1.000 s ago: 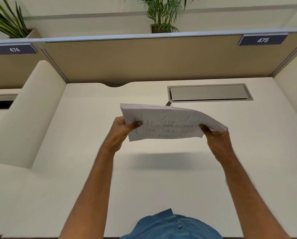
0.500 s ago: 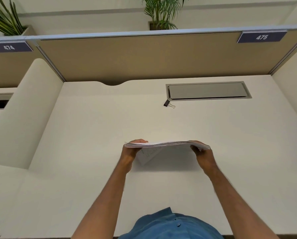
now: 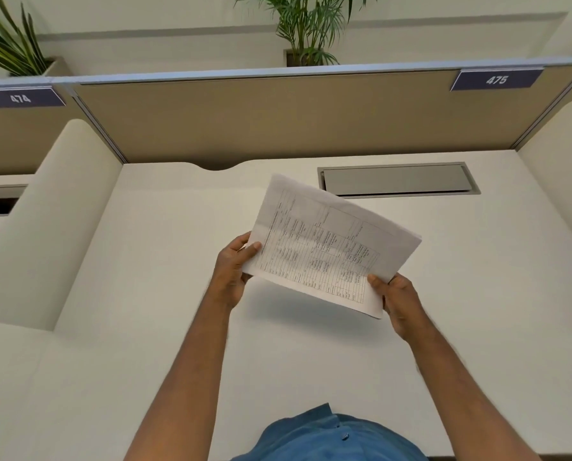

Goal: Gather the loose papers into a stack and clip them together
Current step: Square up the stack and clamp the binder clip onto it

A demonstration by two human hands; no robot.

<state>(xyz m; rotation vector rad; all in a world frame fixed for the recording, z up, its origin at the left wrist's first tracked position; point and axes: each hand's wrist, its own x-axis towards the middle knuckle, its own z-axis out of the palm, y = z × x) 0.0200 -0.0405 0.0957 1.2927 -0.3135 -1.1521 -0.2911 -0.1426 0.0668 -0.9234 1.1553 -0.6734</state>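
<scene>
A stack of white printed papers (image 3: 327, 244), with a table of small text on the top sheet, is held up above the white desk (image 3: 178, 327), tilted and turned clockwise. My left hand (image 3: 234, 271) grips its left edge, thumb on top. My right hand (image 3: 396, 299) grips the lower right corner. The stack hides the spot near the grey flap where a small black binder clip lay earlier; the clip is out of sight now.
A grey cable flap (image 3: 397, 179) is set into the desk at the back right. A tan partition (image 3: 278, 121) with plates 474 and 475 closes the back. Curved white dividers (image 3: 45, 211) stand at both sides. Potted plants (image 3: 307, 24) stand behind.
Half a second ago the stack was held low and flat, edge-on, near the desk. Both hands have since raised it and tilted its printed face toward me, covering the binder clip.
</scene>
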